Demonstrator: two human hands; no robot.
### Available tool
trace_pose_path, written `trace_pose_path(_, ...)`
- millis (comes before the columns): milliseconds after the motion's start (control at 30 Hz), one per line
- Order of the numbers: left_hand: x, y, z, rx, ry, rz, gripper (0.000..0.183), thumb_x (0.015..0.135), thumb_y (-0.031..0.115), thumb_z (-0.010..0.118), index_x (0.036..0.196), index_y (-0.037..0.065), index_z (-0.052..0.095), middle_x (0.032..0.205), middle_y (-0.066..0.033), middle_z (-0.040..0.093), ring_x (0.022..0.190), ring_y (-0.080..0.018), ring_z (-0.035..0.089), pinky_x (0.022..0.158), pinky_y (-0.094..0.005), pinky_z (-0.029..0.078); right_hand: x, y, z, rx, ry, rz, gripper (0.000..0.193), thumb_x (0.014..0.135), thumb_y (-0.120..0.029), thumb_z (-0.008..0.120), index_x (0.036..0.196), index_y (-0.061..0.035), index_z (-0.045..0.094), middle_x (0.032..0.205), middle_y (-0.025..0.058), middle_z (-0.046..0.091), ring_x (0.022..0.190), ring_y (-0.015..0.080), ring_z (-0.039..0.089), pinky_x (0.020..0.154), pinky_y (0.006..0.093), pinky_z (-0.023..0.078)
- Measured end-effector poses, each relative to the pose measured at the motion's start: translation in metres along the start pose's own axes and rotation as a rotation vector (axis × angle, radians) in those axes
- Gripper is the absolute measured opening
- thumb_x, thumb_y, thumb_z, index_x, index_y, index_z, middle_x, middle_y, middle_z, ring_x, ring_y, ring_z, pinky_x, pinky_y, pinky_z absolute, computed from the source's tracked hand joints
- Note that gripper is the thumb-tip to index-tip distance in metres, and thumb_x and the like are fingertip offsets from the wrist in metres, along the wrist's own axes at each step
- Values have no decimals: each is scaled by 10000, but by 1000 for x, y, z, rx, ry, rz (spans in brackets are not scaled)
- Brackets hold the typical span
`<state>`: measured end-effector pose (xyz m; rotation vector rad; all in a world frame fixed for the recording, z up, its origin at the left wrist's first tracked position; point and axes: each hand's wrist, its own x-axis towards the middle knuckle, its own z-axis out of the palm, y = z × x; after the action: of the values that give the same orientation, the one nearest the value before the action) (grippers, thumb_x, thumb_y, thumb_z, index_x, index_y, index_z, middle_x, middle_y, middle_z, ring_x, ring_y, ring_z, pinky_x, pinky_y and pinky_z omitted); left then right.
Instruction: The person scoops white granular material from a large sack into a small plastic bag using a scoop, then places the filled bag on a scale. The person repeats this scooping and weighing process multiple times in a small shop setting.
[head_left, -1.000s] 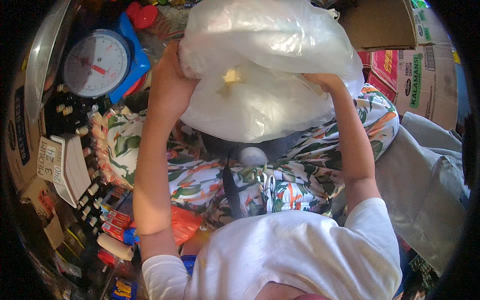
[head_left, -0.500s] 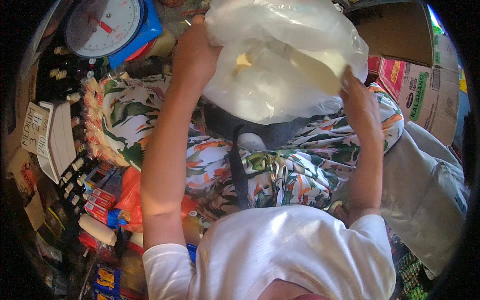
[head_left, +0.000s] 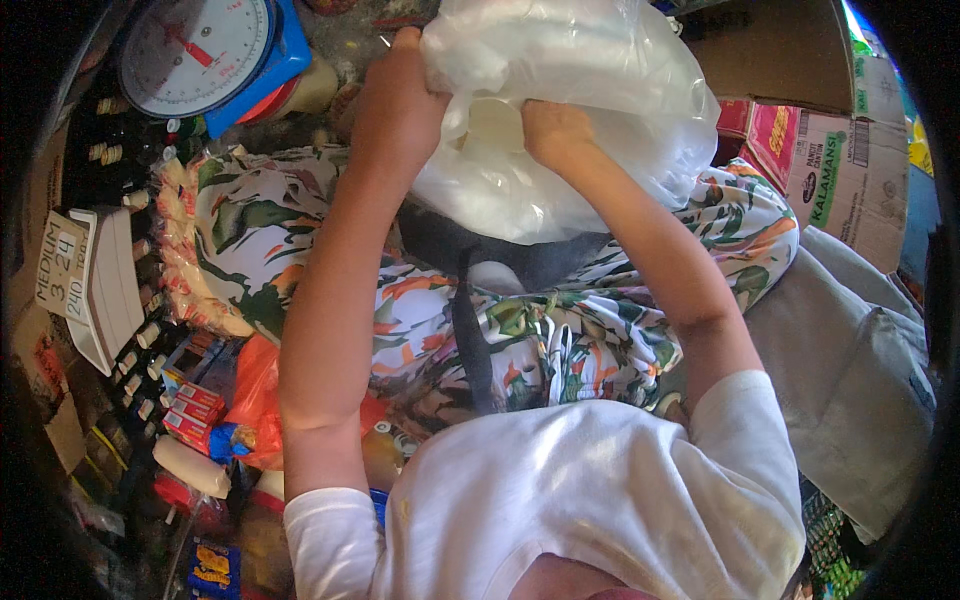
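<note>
Clutches in the tightly curled left hand the bunched edge of a milky, crinkled plastic bag, glossy and ballooned above leaf-printed trousers. Sets the right hand, fingers bent, at the bag's open mouth, just beside a smooth, cream-coloured shape; cannot tell whether gripping anything there. Has at the left a blue-bodied scale with a flat round dial; at the right, a stiff cardboard box and a creased grey sheet.

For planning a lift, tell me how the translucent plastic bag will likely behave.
The plastic bag is probably floppy, since its film creases and bulges. Its glossy highlights suggest it may be slippery. Its edge would likely sag without the left hand holding it.
</note>
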<state>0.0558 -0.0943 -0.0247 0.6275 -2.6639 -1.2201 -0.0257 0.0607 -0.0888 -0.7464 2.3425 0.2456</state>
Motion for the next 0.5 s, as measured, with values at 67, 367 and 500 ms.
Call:
trace_pose_path(67,0,-2,-1,-1,23,17,368,718,27,663,1044,12,493,935,-242,628,954,-416,581,791,-467,474,18,3,4,-45,-33,21,329,863,-129,482,1165,-39,578,1208,170,560,1105,309,555,904,405,452)
trace_pose_path(367,0,2,6,65,45,65,383,705,30,678,1044,15,499,947,-225,626,951,-395,589,780,-446,477,38,33,43,-207,392,-23,497,890,-217,439,1361,-65,386,1406,140,377,1294,305,360,1083,429,241)
trace_pose_path(500,10,7,-3,28,108,162,328,707,48,662,1013,27,543,904,-189,636,904,-365,613,748,-418,487,41,37,41,-132,132,13,442,821,-129,501,1256,-50,500,1194,147,565,1140,296,524,941,394,425)
